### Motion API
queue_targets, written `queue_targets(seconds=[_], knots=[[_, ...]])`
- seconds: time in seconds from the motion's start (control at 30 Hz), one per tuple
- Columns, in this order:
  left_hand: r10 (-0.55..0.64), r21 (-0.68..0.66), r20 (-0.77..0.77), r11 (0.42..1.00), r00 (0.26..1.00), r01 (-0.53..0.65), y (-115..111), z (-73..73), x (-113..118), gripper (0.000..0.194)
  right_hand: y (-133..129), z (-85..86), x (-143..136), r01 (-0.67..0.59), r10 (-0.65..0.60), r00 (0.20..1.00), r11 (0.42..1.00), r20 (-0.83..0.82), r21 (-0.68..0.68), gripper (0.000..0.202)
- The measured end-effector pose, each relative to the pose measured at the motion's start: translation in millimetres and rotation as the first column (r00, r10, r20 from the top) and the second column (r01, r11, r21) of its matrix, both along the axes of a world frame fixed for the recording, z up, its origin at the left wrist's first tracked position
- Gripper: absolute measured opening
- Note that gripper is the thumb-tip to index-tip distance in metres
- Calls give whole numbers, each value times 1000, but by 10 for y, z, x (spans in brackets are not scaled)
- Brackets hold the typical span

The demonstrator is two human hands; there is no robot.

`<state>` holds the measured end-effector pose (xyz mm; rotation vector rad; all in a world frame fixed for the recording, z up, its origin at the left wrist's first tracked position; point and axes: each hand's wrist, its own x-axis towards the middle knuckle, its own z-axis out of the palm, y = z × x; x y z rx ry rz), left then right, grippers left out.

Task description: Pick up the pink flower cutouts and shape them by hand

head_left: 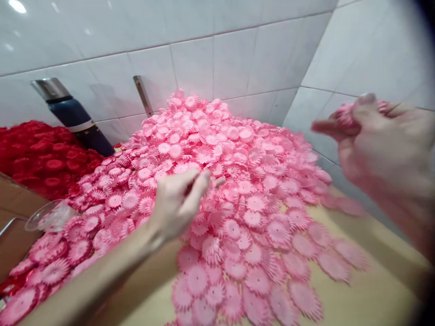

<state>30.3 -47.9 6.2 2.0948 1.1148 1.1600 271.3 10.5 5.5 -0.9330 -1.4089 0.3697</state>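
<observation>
A large heap of pink, fringed, flower-shaped discs (254, 203) spreads across the pale tabletop. Over its middle is my left hand (178, 199), closed, its thumb and fingers drawn together among the discs. Whatever may be between those fingertips is hidden and blurred. Up at the right, in front of the tiled wall, my right hand (384, 131) is wrapped round a bunch of pink flower discs (347, 115), clear of the heap. Motion smears that hand, so how many discs it holds does not show.
Behind the heap, a dark blue flask (78, 117) with a metal cap leans by a red pile of similar pieces (50, 158). A metal strip (142, 95) rests against the tiled wall (231, 63). At left are a clear plastic container (50, 215) and a cardboard box (15, 203).
</observation>
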Motion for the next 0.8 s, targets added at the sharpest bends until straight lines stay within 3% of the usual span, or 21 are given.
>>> queue_targets(seconds=[0.07,0.13,0.23,0.37,0.43,0.57,0.7,0.8], knots=[[7,-62,5,998,1000,-7,136,55,-19,35,38,24,45,17,-43,981,990,-187,-140,23],[-99,-83,-76,992,992,93,281,136,28,30,41,37,1,-143,101,972,972,-214,-189,20],[-145,-59,-133,989,980,138,410,267,137,24,9,46,-97,-210,180,974,945,-139,-250,7],[-81,-98,-40,992,996,77,417,352,192,17,-77,-1,-184,-293,317,948,908,32,-299,15],[-83,-154,40,984,996,88,402,336,181,20,-129,-49,-258,-319,373,920,893,123,-317,21],[-147,-233,145,956,979,178,400,251,136,19,-197,-132,-469,-285,368,900,902,233,-324,23],[-215,-320,180,910,960,264,417,171,75,18,-195,-192,-583,-310,362,922,902,136,-300,19],[-230,-319,115,913,966,255,430,144,22,17,-164,-252,-567,-393,433,901,853,44,-344,12]])
